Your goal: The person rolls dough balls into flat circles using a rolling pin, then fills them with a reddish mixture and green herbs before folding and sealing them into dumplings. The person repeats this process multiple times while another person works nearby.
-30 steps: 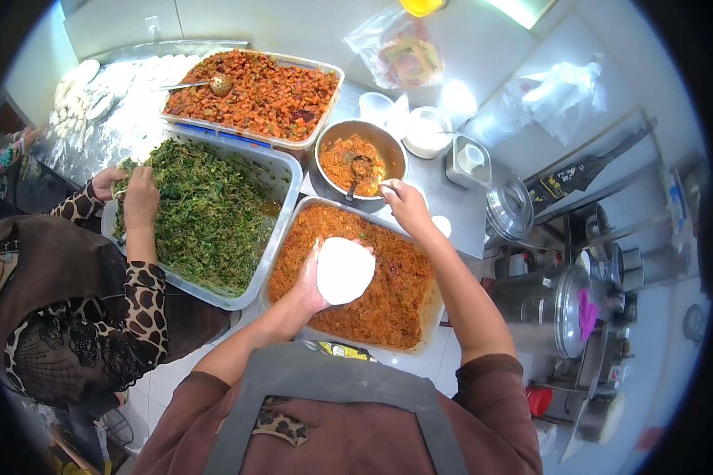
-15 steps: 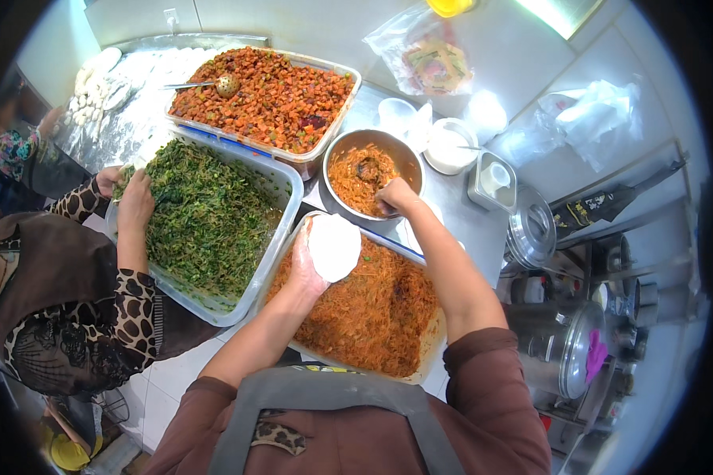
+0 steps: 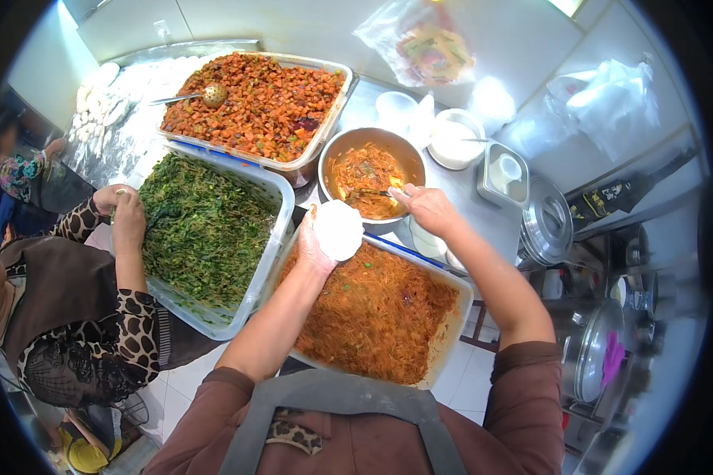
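Note:
My left hand is closed lightly around the edge of a round white dough wrapper lying on its palm and fingers. It hovers over the near tub of orange shredded filling. With my right hand I grip a slim spoon, its far end in the metal bowl. Inside that bowl is orange shredded filling; the spoon's tip is partly lost in it.
At my left, a co-worker's hands work over a tub of chopped greens. Behind stands a tub of diced orange filling with a ladle. White dough pieces lie on the floured table. White containers stand beyond the bowl.
My right hand has drawn back out of the metal bowl to its right rim, and the spoon now shows. The wrapper in my left hand has shifted slightly right and tilted.

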A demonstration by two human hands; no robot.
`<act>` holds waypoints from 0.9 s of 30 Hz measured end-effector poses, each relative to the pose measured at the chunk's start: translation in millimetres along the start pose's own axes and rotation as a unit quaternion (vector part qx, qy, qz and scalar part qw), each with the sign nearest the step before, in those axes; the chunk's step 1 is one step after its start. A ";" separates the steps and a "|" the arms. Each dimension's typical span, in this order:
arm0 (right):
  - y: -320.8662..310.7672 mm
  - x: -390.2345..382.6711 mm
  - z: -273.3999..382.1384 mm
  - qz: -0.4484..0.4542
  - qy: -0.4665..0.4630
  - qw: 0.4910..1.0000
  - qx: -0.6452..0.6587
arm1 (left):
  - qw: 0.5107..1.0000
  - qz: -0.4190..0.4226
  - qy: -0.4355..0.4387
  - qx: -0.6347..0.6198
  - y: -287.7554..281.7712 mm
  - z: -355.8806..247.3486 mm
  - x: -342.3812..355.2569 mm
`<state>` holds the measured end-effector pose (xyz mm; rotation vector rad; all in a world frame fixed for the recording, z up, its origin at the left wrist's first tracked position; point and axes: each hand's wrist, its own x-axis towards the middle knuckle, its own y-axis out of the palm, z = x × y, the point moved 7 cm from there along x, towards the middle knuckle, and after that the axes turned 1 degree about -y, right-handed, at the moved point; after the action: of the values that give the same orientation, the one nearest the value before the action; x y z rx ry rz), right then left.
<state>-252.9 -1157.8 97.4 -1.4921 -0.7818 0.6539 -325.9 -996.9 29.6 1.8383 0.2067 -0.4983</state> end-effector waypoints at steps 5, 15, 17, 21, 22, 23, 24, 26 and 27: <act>-17.6 -14.9 -25.4 -0.011 0.093 0.996 -0.013 | 1.000 0.001 -0.004 0.003 -0.2 1.9 -2.4; -3.9 15.6 -14.5 0.248 0.288 0.921 0.080 | 0.999 -0.023 -0.025 0.014 0.7 7.1 -10.4; 8.8 20.3 -15.4 0.262 0.288 0.913 0.120 | 0.999 -0.028 -0.035 0.012 1.0 9.8 -11.6; 36.4 41.0 1.3 0.237 0.156 0.948 0.143 | 0.999 -0.002 -0.042 0.014 -1.1 10.4 -9.4; 43.4 41.9 4.2 0.258 0.120 0.948 0.143 | 0.999 -0.004 -0.042 0.015 -2.0 10.7 -9.4; 48.4 38.0 1.7 0.275 0.153 0.925 0.214 | 0.999 -0.007 -0.044 0.016 -2.1 10.6 -10.0; 53.5 34.4 -0.7 0.289 0.188 0.896 0.280 | 0.999 -0.009 -0.043 0.020 -2.1 9.8 -10.6; 65.5 12.6 -6.7 0.286 0.376 0.712 0.520 | 0.999 -0.018 -0.045 0.025 -0.7 10.4 -12.8; 67.9 9.8 -5.3 0.274 0.392 0.672 0.565 | 0.998 -0.022 -0.046 0.027 0.0 11.4 -14.0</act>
<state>-236.8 -1153.5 30.7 -0.6160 0.7455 0.6323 -341.0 -1006.1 32.8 1.8619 0.1732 -0.6248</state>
